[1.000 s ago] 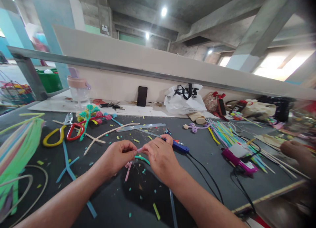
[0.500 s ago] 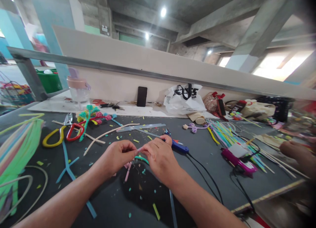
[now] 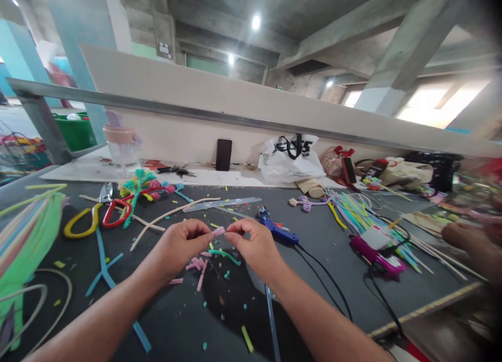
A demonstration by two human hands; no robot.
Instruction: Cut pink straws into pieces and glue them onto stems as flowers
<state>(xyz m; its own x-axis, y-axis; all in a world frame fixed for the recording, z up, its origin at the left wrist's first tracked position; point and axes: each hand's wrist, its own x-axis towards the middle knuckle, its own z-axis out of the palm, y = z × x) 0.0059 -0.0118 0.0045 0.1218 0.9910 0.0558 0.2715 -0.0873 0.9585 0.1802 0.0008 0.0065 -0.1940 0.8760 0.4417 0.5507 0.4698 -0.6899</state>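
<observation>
Over the middle of the dark table, my left hand (image 3: 187,242) pinches a short pink fuzzy strip (image 3: 218,230) that looks like pipe cleaner. My right hand (image 3: 251,246) has its thumb and index finger closed at the strip's right end. Several cut pink pieces (image 3: 202,272) lie on the table just below my left fingers. A curved green piece (image 3: 225,255) rests beneath the gap between my hands. Beyond my right hand lies a blue hot glue gun (image 3: 279,231) with its cord trailing towards me. Clear glue sticks (image 3: 223,203) lie farther back.
Scissors (image 3: 96,218) with yellow and red handles lie left, near a colourful fuzzy flower bunch (image 3: 137,187). Bundled strips (image 3: 35,247) fill the left edge. On the right are more strips (image 3: 356,210), a magenta device (image 3: 376,257) and another person's hand (image 3: 460,236).
My right hand has drawn back slightly to the right, its fingers no longer covering the pink strip. More of the strip, the pink scraps and the glue gun now shows.
</observation>
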